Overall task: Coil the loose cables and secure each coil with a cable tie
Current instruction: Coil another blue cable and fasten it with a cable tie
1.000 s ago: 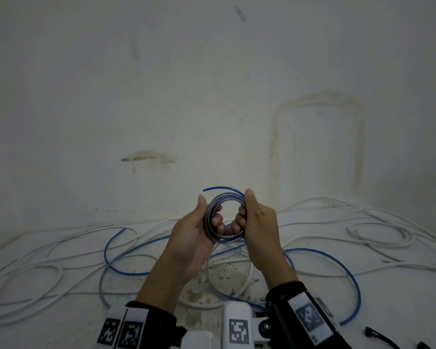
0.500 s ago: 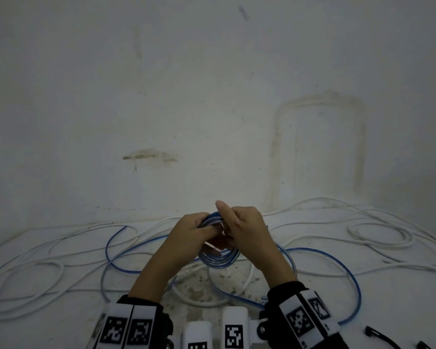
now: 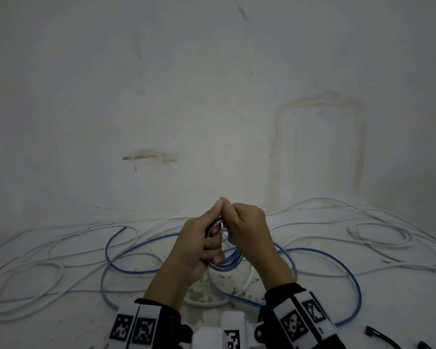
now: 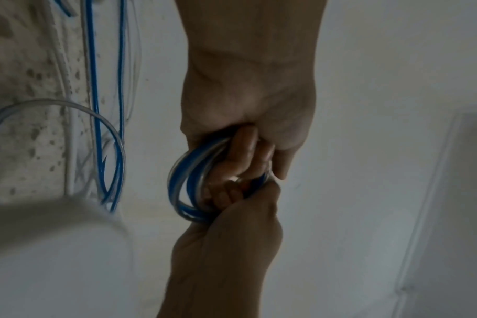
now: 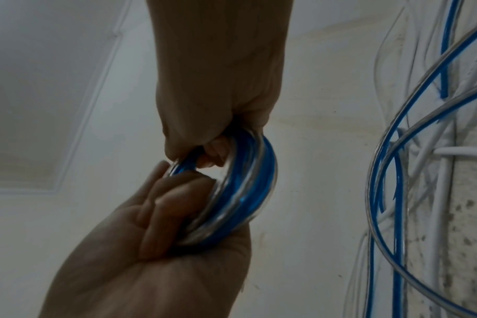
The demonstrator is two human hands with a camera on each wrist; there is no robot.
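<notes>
A small coil of blue cable in a clear sheath (image 3: 228, 263) is held between both hands above the table. My left hand (image 3: 199, 248) grips its left side with curled fingers. My right hand (image 3: 249, 233) pinches its upper right side, thumb tip against the left thumb. In the left wrist view the coil (image 4: 183, 185) sits between my left hand (image 4: 226, 247) below and my right hand (image 4: 248, 96) above. The right wrist view shows the coil (image 5: 245, 193) lying in my right hand (image 5: 163, 247), with my left hand (image 5: 218, 86) on its top. The cable's loose tail (image 3: 337, 263) trails over the table.
Several loose white cables (image 3: 378, 235) sprawl across the white table (image 3: 61, 323) on both sides, up to the stained wall (image 3: 212, 96) behind. Two black cable ties (image 3: 378, 336) lie at the near right edge.
The coil was upright, facing me, held with thumbs on its rim. The hands have since drawn close together and dropped slightly, and the coil has tilted down between them.
</notes>
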